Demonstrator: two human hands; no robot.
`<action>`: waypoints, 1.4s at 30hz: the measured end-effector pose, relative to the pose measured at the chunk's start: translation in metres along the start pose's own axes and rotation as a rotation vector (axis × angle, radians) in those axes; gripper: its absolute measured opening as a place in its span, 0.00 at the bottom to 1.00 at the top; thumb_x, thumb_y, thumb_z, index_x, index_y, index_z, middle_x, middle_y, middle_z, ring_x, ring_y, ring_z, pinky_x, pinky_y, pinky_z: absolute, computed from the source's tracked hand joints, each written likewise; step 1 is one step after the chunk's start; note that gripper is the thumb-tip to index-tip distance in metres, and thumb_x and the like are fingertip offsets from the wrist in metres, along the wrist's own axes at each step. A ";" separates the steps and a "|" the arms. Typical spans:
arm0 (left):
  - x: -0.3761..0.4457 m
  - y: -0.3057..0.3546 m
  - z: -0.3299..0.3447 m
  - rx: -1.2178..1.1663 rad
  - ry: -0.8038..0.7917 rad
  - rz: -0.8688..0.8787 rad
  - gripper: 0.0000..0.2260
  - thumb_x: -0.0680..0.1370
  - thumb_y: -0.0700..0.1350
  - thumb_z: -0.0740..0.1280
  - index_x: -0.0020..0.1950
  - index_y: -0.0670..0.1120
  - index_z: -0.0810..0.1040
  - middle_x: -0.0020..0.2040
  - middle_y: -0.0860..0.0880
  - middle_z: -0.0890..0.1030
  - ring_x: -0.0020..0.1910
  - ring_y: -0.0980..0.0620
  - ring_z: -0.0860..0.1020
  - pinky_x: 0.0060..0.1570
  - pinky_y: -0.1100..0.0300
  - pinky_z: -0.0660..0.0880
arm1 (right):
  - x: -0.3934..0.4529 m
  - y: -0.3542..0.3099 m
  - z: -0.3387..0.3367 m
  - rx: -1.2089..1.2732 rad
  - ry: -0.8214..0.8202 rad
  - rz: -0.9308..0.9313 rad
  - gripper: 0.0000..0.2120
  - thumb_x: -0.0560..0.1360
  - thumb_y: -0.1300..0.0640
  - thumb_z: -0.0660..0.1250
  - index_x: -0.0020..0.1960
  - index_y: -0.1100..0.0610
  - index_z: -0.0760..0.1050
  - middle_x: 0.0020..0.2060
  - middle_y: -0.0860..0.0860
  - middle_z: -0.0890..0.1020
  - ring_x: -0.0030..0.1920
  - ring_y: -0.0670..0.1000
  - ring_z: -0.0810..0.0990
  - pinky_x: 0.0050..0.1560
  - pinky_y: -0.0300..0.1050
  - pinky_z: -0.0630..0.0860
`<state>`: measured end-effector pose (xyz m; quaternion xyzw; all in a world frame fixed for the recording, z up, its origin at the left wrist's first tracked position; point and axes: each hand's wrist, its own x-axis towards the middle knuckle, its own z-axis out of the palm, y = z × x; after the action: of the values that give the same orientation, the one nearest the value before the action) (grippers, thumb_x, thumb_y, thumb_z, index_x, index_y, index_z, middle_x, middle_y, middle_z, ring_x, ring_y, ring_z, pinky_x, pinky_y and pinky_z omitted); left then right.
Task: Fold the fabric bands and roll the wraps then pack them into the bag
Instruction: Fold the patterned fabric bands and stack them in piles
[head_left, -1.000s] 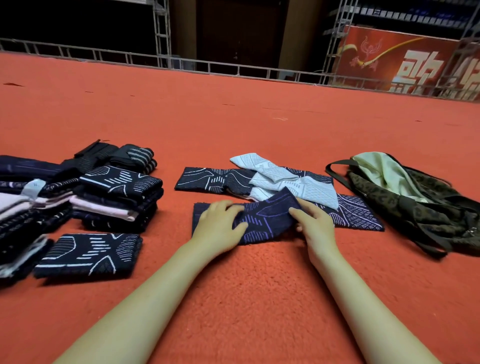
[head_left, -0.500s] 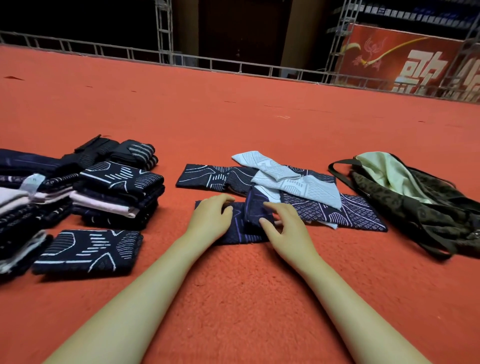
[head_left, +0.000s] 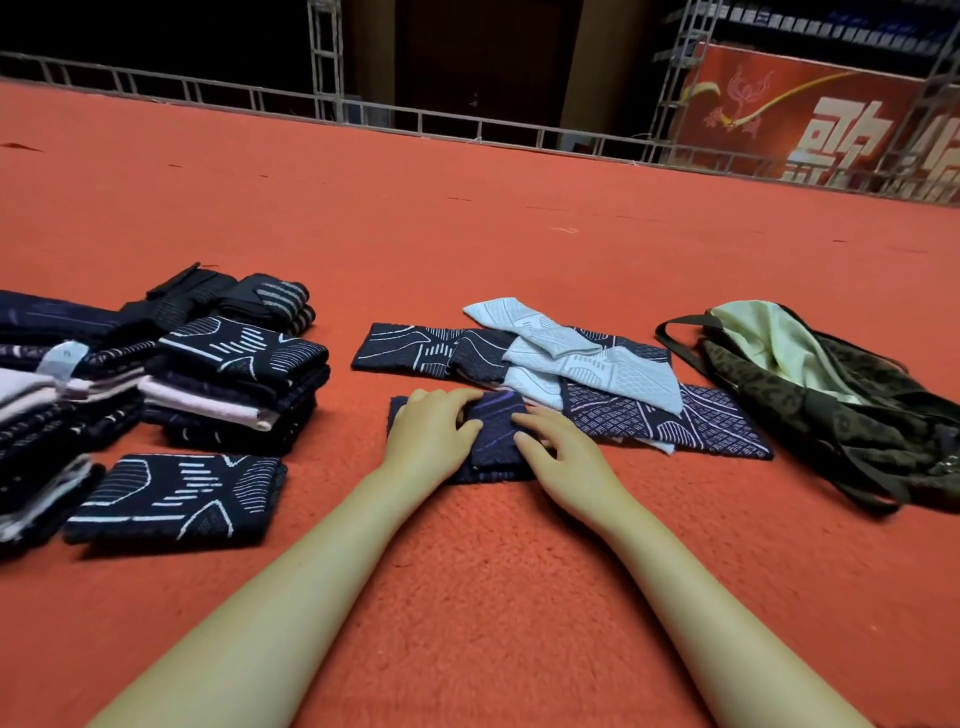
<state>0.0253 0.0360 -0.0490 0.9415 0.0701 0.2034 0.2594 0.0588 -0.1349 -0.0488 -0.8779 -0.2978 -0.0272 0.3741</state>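
Far left: stacks of folded bands (head_left: 234, 374), dark navy with white line patterns, some pale layers between. Near left: a single folded band (head_left: 176, 499) lies flat on the red carpet (head_left: 467, 597). Centre: the dark navy band (head_left: 491, 436) being folded lies on the carpet, doubled over itself. The left hand (head_left: 431, 436) rests on its left part, fingers relaxed and pressing flat. The right hand (head_left: 561, 452) rests on its right edge, fingers slightly spread, lightly bent. Behind: unfolded bands (head_left: 613, 384), navy and white, overlapping. Far right: an open camouflage bag (head_left: 841, 415) with pale lining.
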 end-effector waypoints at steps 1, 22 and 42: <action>0.001 0.000 0.001 0.013 -0.002 -0.002 0.18 0.77 0.49 0.64 0.66 0.54 0.73 0.52 0.50 0.79 0.57 0.46 0.71 0.60 0.51 0.68 | 0.002 -0.002 -0.002 0.034 0.012 0.045 0.17 0.78 0.56 0.63 0.67 0.55 0.72 0.63 0.49 0.75 0.63 0.46 0.73 0.63 0.34 0.63; -0.009 0.024 -0.007 -0.315 -0.059 -0.015 0.18 0.75 0.44 0.69 0.64 0.47 0.76 0.49 0.51 0.77 0.44 0.55 0.76 0.54 0.63 0.71 | 0.019 -0.013 -0.005 0.773 0.255 0.276 0.16 0.74 0.68 0.65 0.59 0.55 0.76 0.34 0.50 0.75 0.30 0.39 0.75 0.33 0.29 0.71; 0.001 0.023 -0.008 -1.123 -0.077 -0.514 0.18 0.79 0.52 0.60 0.68 0.48 0.70 0.56 0.46 0.80 0.49 0.49 0.78 0.45 0.57 0.75 | 0.005 -0.035 0.004 0.583 0.074 0.113 0.15 0.69 0.68 0.65 0.45 0.49 0.81 0.49 0.51 0.83 0.51 0.46 0.80 0.55 0.40 0.73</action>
<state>0.0235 0.0208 -0.0305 0.6209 0.1676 0.1060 0.7584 0.0432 -0.1109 -0.0279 -0.7470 -0.2298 0.0483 0.6220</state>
